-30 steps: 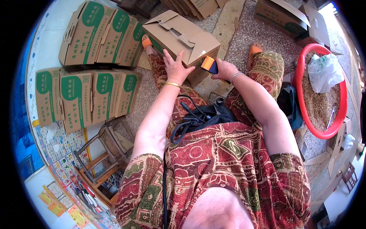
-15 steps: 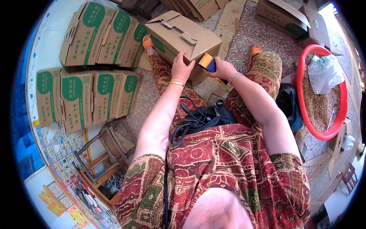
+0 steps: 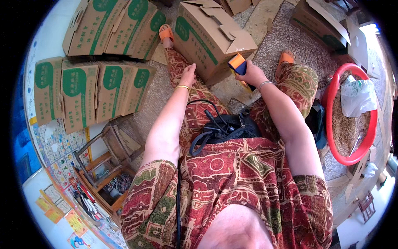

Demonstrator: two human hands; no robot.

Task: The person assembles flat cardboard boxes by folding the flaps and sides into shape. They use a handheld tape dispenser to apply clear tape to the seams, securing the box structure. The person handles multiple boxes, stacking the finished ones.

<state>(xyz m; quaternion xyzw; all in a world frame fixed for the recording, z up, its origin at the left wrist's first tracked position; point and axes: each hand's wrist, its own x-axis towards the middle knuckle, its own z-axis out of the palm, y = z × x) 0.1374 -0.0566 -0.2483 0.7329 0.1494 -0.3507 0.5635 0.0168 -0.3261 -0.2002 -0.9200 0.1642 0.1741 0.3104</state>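
1. Seated person, seen from above; patterned red and green clothing, both bare forearms reaching forward over the knees.
2. Brown corrugated cardboard box with green printing [image 3: 207, 37] stands tilted on the speckled stone floor [image 3: 265, 45] between the feet, just past the knees. Top flaps folded shut, one flap edge raised.
3. Left hand [image 3: 187, 75]: gold bangle at the wrist, fingers lying flat against the box's near left side. Grip loose, pressing rather than clasping.
4. Right hand [image 3: 248, 74]: silver bangle at the wrist, grip closed around an orange and blue handheld tape dispenser [image 3: 238, 64], whose head touches the box's near right corner. Whether tape is on the seam, cannot tell; the hand covers that spot.
5. Orange slip-on sandals, one beside the box's left edge [image 3: 166, 32], one to its right [image 3: 286, 57].
6. Black pouch with looped black cords [image 3: 226, 128] rests in the lap.
7. Left of the person: two rows of closed brown cartons with green printing [image 3: 89, 87], packed edge to edge.
8. Low wooden stool frame [image 3: 110, 151] near the left knee.
9. Right: round red plastic basin [image 3: 331, 124] holding tan grain, with a white plastic bag [image 3: 356, 97] on it.
10. More flattened and open cartons [image 3: 319, 25] at top right.
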